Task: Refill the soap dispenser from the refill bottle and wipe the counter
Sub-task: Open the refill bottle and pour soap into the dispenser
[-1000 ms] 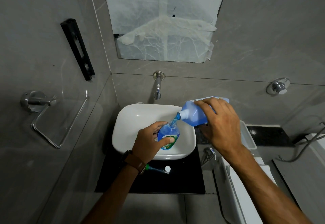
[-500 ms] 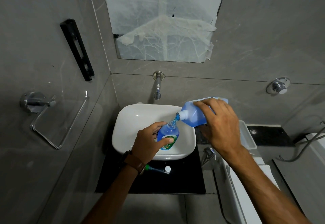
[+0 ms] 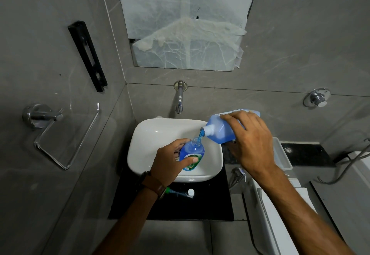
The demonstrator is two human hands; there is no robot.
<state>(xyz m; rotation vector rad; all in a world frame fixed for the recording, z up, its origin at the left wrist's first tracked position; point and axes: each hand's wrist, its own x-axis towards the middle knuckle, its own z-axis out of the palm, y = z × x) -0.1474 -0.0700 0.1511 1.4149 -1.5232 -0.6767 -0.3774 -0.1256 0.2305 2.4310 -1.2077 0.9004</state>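
Left hand (image 3: 170, 159) wrapped around soap dispenser (image 3: 191, 154), upright over white basin (image 3: 160, 134). Right hand (image 3: 252, 140) clamped on refill bottle (image 3: 220, 130), tilted, at 2 o'clock from dispenser; blue stream (image 3: 199, 134) running into open neck. Pump head (image 3: 180, 192) lying on black surface (image 3: 210, 204) at 6 o'clock.

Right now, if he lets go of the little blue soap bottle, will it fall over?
Probably. The soap dispenser is held tilted over the curved sink by the left hand, so it would likely tip. Its open neck could spill soap. Nearly full, it probably feels heavy.
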